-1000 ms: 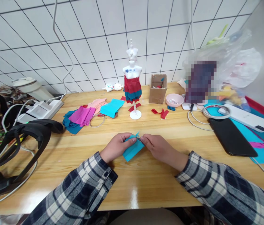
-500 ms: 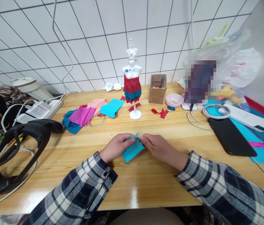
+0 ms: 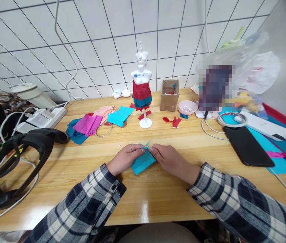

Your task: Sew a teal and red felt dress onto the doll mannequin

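Observation:
A small turquoise sheet of thin paper or cloth (image 3: 143, 163) hangs below my hands, low over the wooden table. Its upper edge is gathered into small twisted tips (image 3: 146, 145). My left hand (image 3: 124, 158) pinches that edge from the left, thumb on top. Closed on the right end of the gathered edge is my right hand (image 3: 169, 158); its fingertips are partly hidden. Behind them stands a white dress form (image 3: 141, 76) on a round base, wearing a layered red and dark teal skirt (image 3: 142, 92).
Coloured sheets (image 3: 88, 125) lie left of the form. A cardboard box (image 3: 169, 104), a pink bowl (image 3: 188, 106) and red scraps (image 3: 172, 120) sit to its right. A black phone (image 3: 248, 146) lies at right; a black headset (image 3: 18, 162) at left.
The turquoise sheet's gathered edge is slightly more bunched, with more twisted tips showing between my fingers. Both hands keep nearly the same place; the whole view has shifted slightly.

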The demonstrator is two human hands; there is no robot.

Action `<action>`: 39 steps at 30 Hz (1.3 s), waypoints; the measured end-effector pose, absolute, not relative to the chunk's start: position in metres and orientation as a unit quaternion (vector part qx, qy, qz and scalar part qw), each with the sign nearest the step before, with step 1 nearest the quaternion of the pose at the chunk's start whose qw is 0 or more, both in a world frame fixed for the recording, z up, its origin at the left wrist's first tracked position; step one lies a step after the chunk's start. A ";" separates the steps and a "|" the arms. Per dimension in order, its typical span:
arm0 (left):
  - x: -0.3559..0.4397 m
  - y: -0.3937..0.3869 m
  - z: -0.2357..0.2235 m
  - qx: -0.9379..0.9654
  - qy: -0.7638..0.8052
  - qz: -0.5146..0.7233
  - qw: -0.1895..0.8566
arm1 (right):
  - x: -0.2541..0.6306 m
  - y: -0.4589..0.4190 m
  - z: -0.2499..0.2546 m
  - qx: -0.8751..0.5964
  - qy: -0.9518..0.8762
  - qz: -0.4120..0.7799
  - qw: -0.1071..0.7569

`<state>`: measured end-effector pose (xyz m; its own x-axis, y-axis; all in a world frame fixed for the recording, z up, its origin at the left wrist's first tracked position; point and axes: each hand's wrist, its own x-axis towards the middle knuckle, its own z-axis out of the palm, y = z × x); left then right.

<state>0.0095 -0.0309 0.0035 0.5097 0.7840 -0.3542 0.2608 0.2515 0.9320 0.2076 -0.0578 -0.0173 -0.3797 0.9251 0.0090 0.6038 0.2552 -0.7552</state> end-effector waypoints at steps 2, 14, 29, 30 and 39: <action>0.011 -0.031 0.004 0.580 0.455 0.205 0.643 | 0.208 -0.058 -0.017 -0.504 -0.757 0.342 0.236; 0.014 -0.032 0.008 0.575 0.455 0.211 0.647 | 0.208 -0.058 -0.016 -0.503 -0.757 0.344 0.234; 0.011 -0.030 0.006 0.588 0.458 0.215 0.631 | 0.211 -0.057 -0.015 -0.482 -0.765 0.358 0.232; 0.010 -0.030 0.006 0.591 0.459 0.218 0.626 | 0.211 -0.057 -0.015 -0.483 -0.767 0.356 0.230; 0.008 -0.030 0.007 0.645 0.452 0.228 0.572 | 0.211 -0.058 -0.014 -0.491 -0.767 0.353 0.215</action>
